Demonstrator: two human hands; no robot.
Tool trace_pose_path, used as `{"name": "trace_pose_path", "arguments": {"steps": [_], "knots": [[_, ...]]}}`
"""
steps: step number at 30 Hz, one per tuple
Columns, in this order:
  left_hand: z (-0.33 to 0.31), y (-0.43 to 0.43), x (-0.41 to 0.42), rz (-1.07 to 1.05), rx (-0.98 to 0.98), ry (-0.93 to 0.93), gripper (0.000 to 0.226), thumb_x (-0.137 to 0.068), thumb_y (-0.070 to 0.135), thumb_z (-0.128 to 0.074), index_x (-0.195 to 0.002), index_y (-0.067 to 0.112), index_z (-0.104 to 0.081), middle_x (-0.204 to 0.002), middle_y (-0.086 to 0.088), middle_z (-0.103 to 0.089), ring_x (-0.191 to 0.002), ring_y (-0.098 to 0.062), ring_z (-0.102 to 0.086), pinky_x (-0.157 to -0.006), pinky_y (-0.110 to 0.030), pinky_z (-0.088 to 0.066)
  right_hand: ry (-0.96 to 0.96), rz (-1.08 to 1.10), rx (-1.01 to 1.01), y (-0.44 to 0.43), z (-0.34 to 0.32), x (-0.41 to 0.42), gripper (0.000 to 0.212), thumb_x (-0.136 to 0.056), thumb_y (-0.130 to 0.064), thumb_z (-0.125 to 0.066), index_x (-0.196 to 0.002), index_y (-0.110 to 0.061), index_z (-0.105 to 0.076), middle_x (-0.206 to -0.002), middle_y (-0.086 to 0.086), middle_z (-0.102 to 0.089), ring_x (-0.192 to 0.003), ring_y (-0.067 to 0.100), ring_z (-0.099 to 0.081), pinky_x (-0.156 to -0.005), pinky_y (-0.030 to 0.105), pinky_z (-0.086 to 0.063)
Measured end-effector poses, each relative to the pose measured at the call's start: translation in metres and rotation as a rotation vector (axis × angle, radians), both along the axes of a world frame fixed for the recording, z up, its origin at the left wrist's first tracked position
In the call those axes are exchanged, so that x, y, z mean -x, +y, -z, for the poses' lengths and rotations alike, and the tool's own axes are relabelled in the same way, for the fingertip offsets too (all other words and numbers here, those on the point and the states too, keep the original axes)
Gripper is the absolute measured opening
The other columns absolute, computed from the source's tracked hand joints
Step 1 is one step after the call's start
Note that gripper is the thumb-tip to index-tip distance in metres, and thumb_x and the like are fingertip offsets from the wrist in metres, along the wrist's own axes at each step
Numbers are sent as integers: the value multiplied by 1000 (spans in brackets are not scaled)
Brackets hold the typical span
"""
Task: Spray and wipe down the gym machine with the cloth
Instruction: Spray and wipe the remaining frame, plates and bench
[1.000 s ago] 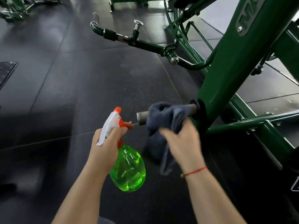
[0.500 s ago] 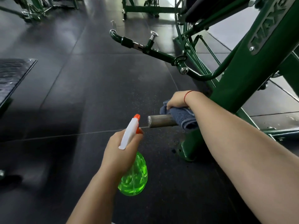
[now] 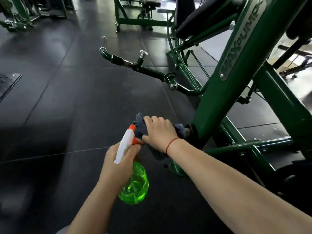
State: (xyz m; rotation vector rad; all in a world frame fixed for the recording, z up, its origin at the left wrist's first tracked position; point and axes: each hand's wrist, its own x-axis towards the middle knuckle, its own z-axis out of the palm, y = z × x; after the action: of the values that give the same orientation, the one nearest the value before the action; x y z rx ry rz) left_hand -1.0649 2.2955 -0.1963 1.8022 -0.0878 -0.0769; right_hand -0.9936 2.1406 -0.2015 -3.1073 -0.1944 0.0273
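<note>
**Both hands busy at the foot of the green frame**

The right hand (image 3: 160, 132) is clamped over the cloth (image 3: 138, 125), fingers curled over the top and thumb tucked in on the near side. The blue-grey fabric is bunched out past the fingertips, and a loose tail hangs below the wrist. The cloth is wrapped over a short horizontal peg (image 3: 187, 129), and only a dark stub of that peg shows, between the hand and the slanted green upright of the gym machine (image 3: 224, 92). A thin red string bracelet (image 3: 172, 144) sits on that wrist.

Just to the left of it and nearer the person, the left hand (image 3: 116, 168) grips the neck of the spray bottle (image 3: 135, 186). The clear green body hangs below the fist, and the white-and-orange head sticks up above it. The orange nozzle points at the cloth and sits right beside the right thumb, though I cannot tell whether the two touch. The hands are close together, each holding its own thing.

Beyond the hands, a green handle arm (image 3: 141, 69) with a chrome pin reaches out from the frame. To the right and above, a metal nameplate (image 3: 239, 41) runs up the upright. Black rubber floor (image 3: 67, 115) lies under everything.
</note>
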Motion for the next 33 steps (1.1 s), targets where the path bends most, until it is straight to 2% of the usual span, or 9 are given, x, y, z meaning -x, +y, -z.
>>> {"name": "trace_pose_path", "arguments": {"steps": [2,6,8,12,15,19,22,28,33], "knots": [[-10,-11,2,63,-12,-18,31,-76,40,-54,-82,14,-69,-72,-23,-61,-65,-41,-58,-63,-46,-45,32,-28,53,-14,-20,7,50,-91,-43,-57,-130,-17,-41,-127,11,-55,-119,34,-52,-95,44,-41],[-41,-35,-2,124,46,4,36,-79,37,-63,-66,5,-54,-57,-7,-43,-55,-18,-40,-54,-30,-33,-163,-33,190,-54,-81,29,49,-85,-41,-65,-127,-21,-47,-115,6,-57,-110,31,-53,-88,42,-40],[-61,-48,-6,206,49,-19,45,-76,43,-55,-80,-1,-65,-58,-14,-47,-54,-14,-43,-54,-26,-37,-274,5,208,-72,-117,49,46,-79,-38,-68,-121,-25,-55,-105,4,-58,-103,29,-54,-83,40,-40],[-97,-70,-11,336,104,-91,56,-83,49,-50,-83,-4,-68,-62,-14,-57,-60,-14,-55,-57,-24,-43,-377,126,209,-106,-184,95,45,-75,-41,-66,-118,-29,-60,-91,1,-57,-92,27,-55,-74,36,-39],[-121,-86,-14,403,137,-73,31,-92,22,-59,-85,-6,-70,-68,-13,-66,-59,-17,-63,-54,-19,-46,-404,221,162,-128,-216,123,48,-81,-40,-64,-127,-31,-57,-90,-6,-50,-92,22,-52,-78,34,-38],[-148,-107,-17,415,135,-158,37,-82,42,-59,-73,8,-72,-74,-16,-71,-68,-32,-67,-66,-37,-53,-521,310,13,-136,-242,140,50,-83,-32,-64,-132,-27,-54,-96,-8,-47,-99,19,-50,-85,34,-40],[-170,-120,-20,390,176,-197,44,-77,48,-57,-70,6,-68,-74,-23,-67,-67,-38,-63,-69,-51,-54,-670,362,-40,-136,-261,145,55,-87,-30,-64,-139,-23,-47,-111,-2,-53,-111,21,-49,-98,37,-39],[-208,-135,-24,362,172,-289,47,-77,42,-55,-74,-5,-59,-72,-24,-62,-58,-17,-52,-60,-32,-41,-1248,369,-69,-138,-320,117,61,-82,-29,-62,-141,-18,-48,-127,12,-52,-118,32,-48,-104,48,-40],[-203,-137,-27,339,154,-251,52,-83,51,-54,-79,0,-61,-78,-22,-66,-58,-28,-59,-60,-37,-42,-1257,318,187,-148,-320,53,70,-84,-37,-67,-148,-34,-39,-148,14,-39,-135,36,-36,-106,58,-36]]}}
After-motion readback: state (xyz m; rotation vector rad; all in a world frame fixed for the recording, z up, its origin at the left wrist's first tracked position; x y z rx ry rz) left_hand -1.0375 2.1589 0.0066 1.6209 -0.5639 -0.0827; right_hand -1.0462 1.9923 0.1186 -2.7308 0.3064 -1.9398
